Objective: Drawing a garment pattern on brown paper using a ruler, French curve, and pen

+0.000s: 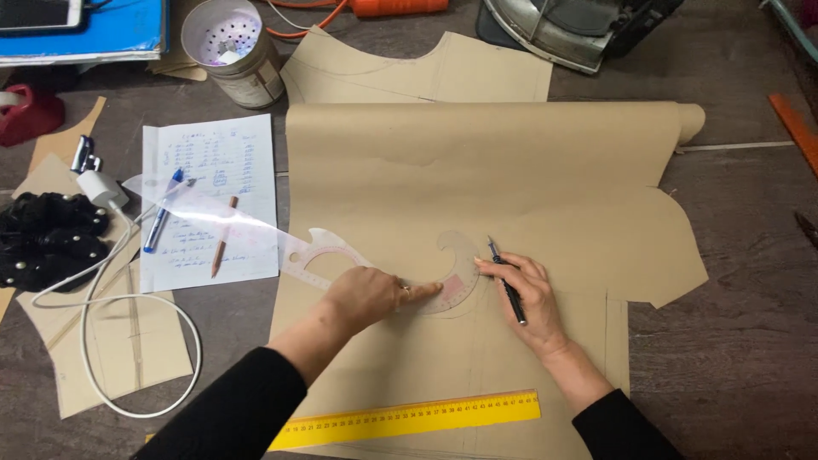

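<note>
Brown paper point(511, 170) lies spread on the tabletop point(741, 341), its far end rolled, its near edge cut off by the frame. One clear curved ruler point(341, 255) rests on it, pressed flat by the left hand point(371, 294), fingers extended. The right hand point(524, 298) pinches one dark pen point(508, 281), tip at the curve. One yellow ruler point(409, 419) lies nearby; pencil lines are faint.
</note>
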